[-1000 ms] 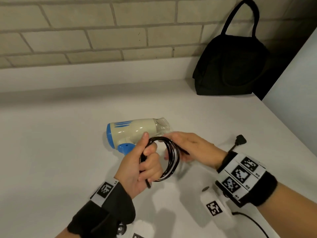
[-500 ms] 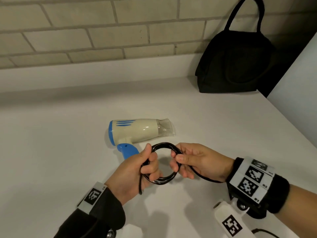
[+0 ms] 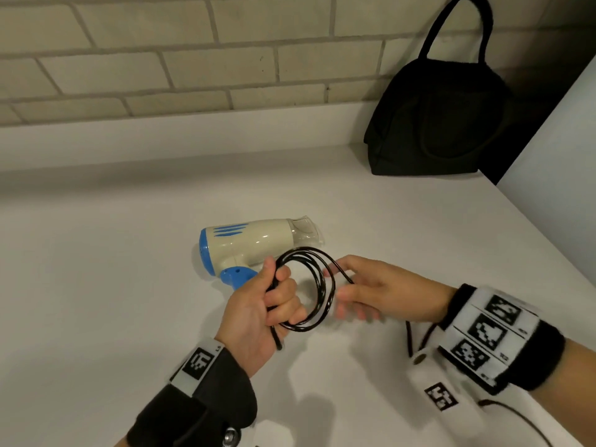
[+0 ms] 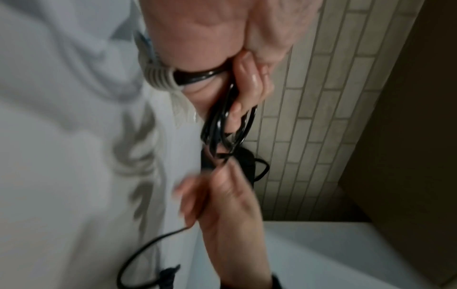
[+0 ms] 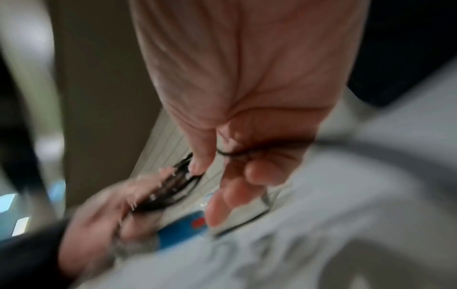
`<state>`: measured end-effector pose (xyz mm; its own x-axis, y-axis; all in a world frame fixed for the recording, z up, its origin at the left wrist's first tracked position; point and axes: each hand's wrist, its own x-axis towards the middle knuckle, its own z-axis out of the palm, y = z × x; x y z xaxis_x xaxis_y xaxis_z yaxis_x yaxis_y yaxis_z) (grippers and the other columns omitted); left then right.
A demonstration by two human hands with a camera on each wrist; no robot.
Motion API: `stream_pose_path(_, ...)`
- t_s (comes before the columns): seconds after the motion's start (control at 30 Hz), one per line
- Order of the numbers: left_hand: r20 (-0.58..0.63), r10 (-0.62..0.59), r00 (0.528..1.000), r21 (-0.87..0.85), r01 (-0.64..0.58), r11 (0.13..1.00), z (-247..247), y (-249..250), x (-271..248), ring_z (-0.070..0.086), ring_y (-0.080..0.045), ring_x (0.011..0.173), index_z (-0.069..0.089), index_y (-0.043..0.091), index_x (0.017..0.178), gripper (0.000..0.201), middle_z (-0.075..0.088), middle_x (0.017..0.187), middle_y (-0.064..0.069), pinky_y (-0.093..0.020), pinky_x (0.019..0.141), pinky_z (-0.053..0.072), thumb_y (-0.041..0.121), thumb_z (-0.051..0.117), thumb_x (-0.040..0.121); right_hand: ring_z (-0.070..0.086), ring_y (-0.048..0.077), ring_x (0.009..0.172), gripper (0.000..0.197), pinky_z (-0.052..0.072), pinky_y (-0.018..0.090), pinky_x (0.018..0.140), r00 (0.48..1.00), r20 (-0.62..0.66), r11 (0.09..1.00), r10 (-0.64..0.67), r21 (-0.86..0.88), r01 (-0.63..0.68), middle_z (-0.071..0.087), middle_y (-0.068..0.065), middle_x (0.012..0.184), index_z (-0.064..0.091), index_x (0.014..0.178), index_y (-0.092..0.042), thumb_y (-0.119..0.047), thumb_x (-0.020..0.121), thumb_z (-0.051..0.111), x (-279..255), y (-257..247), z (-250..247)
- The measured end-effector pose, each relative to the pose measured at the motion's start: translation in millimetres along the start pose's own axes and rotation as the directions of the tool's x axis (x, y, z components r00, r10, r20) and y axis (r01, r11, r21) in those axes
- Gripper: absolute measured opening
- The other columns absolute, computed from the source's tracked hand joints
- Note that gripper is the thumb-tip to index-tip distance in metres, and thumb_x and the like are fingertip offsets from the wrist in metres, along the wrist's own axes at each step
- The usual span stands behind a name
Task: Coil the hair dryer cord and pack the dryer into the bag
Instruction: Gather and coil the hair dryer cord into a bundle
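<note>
Cord (image 3: 317,285) loops, black and glossy, sit bunched in the lower middle of the head view, clamped in the left hand (image 3: 258,317), whose fingers curl round one side of the coil. The right hand (image 3: 380,295), just right of the coil, has its fingers loosely extended with a strand of cord running between thumb and forefinger; the wrist views are blurred, and I cannot tell whether it truly pinches the strand. A slack length of cord trails off toward the lower right under that wrist. Just beyond the hands, at mid-frame, the hair dryer (image 3: 254,245) lies on its side on the white counter (image 3: 113,285), blue rear cap to the left, clear nozzle to the right, blue handle toward the left hand. Farthest back, in the upper right corner, the black bag (image 3: 435,124) stands against the brick wall (image 3: 161,59); its contents are not visible.
</note>
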<state>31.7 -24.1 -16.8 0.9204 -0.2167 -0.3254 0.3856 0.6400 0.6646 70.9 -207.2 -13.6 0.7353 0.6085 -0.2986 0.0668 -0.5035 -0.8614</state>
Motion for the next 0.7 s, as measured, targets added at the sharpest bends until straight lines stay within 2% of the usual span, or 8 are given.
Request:
stream_pose_path(0.1, -0.058, 0.063, 0.996, -0.021, -0.064, 0.998, 0.4, 8.6, -0.7, 0.007, -0.007, 0.033, 0.043, 0.015, 0.062, 0.037, 0.027, 0.032, 0.01, -0.016, 0.033, 0.023, 0.036, 0.032, 0.09, 0.058, 0.014, 0.07, 0.025, 0.045, 0.027, 0.068, 0.996, -0.07, 0.839, 0.052, -0.538, -0.082, 0.055, -0.011, 0.069, 0.044, 0.119, -0.031, -0.033, 0.094, 0.037, -18.9, 2.9, -20.5)
stream_pose_path(0.23, -0.052, 0.115, 0.992, 0.007, -0.115, 0.993, 5.0, 8.2, -2.1, 0.02, -0.001, 0.025, 0.043, 0.015, 0.062, 0.034, 0.026, 0.034, 0.011, -0.016, 0.033, 0.024, 0.038, 0.035, 0.087, 0.057, 0.02, 0.103, 0.035, 0.044, 0.035, 0.086, 0.949, -0.314, 0.754, -0.02, -0.628, -0.192, 0.063, -0.005, 0.114, 0.042, 0.126, -0.034, -0.039, 0.095, 0.029, -30.3, 1.4, -28.8)
stream_pose_path(0.3, -0.021, 0.189, 0.982, 0.127, -0.185, 0.975, 14.5, 5.2, -4.0, 0.02, -0.001, 0.028, 0.041, 0.016, 0.064, 0.03, 0.026, 0.036, 0.011, -0.017, 0.038, 0.023, 0.041, 0.039, 0.08, 0.056, 0.028, 0.109, 0.038, 0.045, 0.036, 0.085, 0.946, -0.324, 0.57, 0.009, -0.776, -0.271, 0.059, 0.002, 0.123, 0.034, 0.132, -0.032, -0.039, 0.096, 0.026, -22.6, 1.8, -20.1)
stream_pose_path(0.4, 0.03, 0.364, 0.931, 0.473, -0.334, 0.815, 33.8, -5.5, -6.4, 0.023, -0.002, 0.035, 0.035, 0.014, 0.068, 0.031, 0.031, 0.038, 0.012, -0.015, 0.04, 0.022, 0.04, 0.033, 0.083, 0.061, 0.033, 0.093, 0.027, 0.034, 0.031, 0.055, 0.975, -0.221, 0.411, 0.005, -0.889, -0.204, 0.063, 0.01, 0.107, 0.042, 0.119, -0.014, -0.015, 0.094, 0.03, -5.1, -8.4, 13.4)
stream_pose_path(0.5, 0.111, 0.503, 0.857, 0.646, -0.447, 0.619, 42.1, -15.1, -2.6, 0.034, -0.001, 0.039, 0.032, 0.015, 0.068, 0.032, 0.04, 0.044, 0.014, -0.007, 0.041, 0.029, 0.036, 0.032, 0.092, 0.057, 0.022, 0.042, 0.013, -0.003, 0.024, 0.042, 0.977, -0.157, 0.313, -0.145, -0.944, -0.105, 0.062, 0.003, 0.054, 0.06, 0.07, -0.011, -0.003, 0.064, 0.052, -4.8, -38.2, 33.3)
stream_pose_path(0.53, 0.147, 0.531, 0.835, 0.674, -0.477, 0.564, 41.0, -16.1, -1.3, 0.037, -0.001, 0.041, 0.033, 0.019, 0.069, 0.028, 0.042, 0.048, 0.013, -0.008, 0.043, 0.031, 0.036, 0.033, 0.091, 0.048, 0.02, 0.032, 0.012, -0.005, 0.024, 0.041, 0.966, -0.137, 0.314, -0.22, -0.947, -0.063, 0.056, 0.001, 0.045, 0.058, 0.061, -0.013, -0.003, 0.057, 0.052, -8.2, -45.1, 33.7)
stream_pose_path(0.63, 0.235, 0.535, 0.811, 0.747, -0.503, 0.434, 33.3, -14.6, 2.1, 0.045, -0.001, 0.048, 0.034, 0.025, 0.071, 0.017, 0.042, 0.056, 0.01, -0.008, 0.048, 0.035, 0.033, 0.03, 0.086, 0.03, 0.021, 0.036, 0.032, 0.016, 0.025, 0.039, 0.953, -0.074, 0.32, -0.293, -0.947, 0.024, 0.055, -0.004, 0.047, 0.057, 0.063, -0.017, 0.002, 0.064, 0.03, -19.4, -42.9, 27.9)
stream_pose_path(0.7, 0.29, 0.478, 0.829, 0.795, -0.486, 0.362, 29.3, -16.1, 3.4, 0.048, -0.001, 0.051, 0.032, 0.027, 0.072, 0.02, 0.046, 0.056, 0.012, -0.009, 0.05, 0.036, 0.038, 0.027, 0.088, 0.032, 0.019, 0.031, 0.026, 0.02, 0.022, 0.042, 0.944, -0.065, 0.281, -0.324, -0.959, 0.03, 0.05, -0.008, 0.04, 0.052, 0.054, -0.022, -0.002, 0.061, 0.037, -29.3, -49.1, 22.5)
